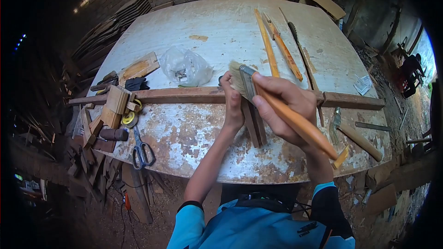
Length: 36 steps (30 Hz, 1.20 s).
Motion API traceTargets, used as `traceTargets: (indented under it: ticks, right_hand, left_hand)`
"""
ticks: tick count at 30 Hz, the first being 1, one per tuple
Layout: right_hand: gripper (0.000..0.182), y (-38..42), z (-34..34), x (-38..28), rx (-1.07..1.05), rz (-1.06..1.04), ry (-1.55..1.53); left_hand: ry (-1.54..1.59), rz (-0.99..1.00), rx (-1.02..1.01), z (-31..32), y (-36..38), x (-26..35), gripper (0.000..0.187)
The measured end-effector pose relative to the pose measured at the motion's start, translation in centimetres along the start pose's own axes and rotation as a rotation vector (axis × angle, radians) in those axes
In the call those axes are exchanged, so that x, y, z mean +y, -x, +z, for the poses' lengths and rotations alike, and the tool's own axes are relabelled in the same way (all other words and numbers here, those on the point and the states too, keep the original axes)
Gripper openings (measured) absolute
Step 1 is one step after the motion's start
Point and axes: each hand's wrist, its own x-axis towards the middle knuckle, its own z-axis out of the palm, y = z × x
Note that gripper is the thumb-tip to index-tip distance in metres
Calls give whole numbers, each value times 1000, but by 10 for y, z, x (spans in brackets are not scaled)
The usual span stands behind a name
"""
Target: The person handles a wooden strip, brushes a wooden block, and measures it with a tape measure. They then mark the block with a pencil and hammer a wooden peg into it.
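My right hand (288,106) is closed on a wide brush (295,122) with an orange wooden handle, a metal band and pale bristles. The bristles point up and left, close to the fingers of my left hand (233,106). That left hand is wrapped round a dark brown wooden piece (254,127), whose two narrow legs slant down below the hands. The brush hides the upper part of this piece. Behind both hands a long brown wooden bar (184,95) lies across the worn white table (184,133).
Left on the table are scissors (142,150), a yellow tape roll (129,119), wood blocks (115,103) and a plastic bag (187,67). At the right lie a hammer (357,140) and a metal strip (373,126). Long wooden strips (266,41) lie beyond the bar.
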Motion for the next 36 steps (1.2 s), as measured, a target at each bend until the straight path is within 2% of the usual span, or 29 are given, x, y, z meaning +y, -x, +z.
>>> traceTargets:
  ticks: [1, 4, 7, 10, 11, 14, 17, 20, 24, 27, 30, 33, 34, 36]
  right_hand:
    - [26, 1, 0, -1, -16, -39, -5]
    - [28, 6, -3, -1, -161, 5, 52]
    - [28, 20, -4, 7, -285, 104, 39]
    - [27, 37, -9, 16, -456, 429, -217]
    - [27, 45, -7, 16, -416, 440, -239]
    - [24, 62, -7, 11, -345, 455, -240]
    - [24, 61, -22, 0, -501, 526, -154]
    - [23, 60, -40, -4, -678, 441, -114]
    - [25, 37, -37, -11, -107, 264, -59]
    - [30, 9, -26, 3, 124, 99, 36]
    - [34, 5, -6, 22, 189, 65, -56]
    - [33, 16, 7, 32, 98, 40, 19]
    - [33, 20, 13, 34, 129, 18, -7]
    - [32, 29, 14, 36, 27, 4, 9]
  left_hand:
    - [-22, 51, 10, 0, 1, -1, 67]
    - [107, -58, -10, -3, -2, 11, 59]
    - [61, -128, 81, -14, -7, 11, 54]
    - [179, -173, 132, -34, -15, 0, 49]
    - [216, -206, 128, -41, -16, -7, 49]
    - [177, -117, 160, -29, -14, -3, 47]
    - [137, -92, 140, -30, -10, 0, 46]
    - [121, -96, 123, -20, -12, 5, 46]
    - [74, -112, 73, -15, -10, 9, 43]
    - [53, -104, 28, -15, -9, 7, 41]
    - [42, -72, 11, -17, -10, 3, 41]
    - [57, -92, 19, -21, -9, 0, 41]
    - [75, -104, 23, -22, -9, 2, 41]
    - [106, -111, 53, -21, -10, 6, 43]
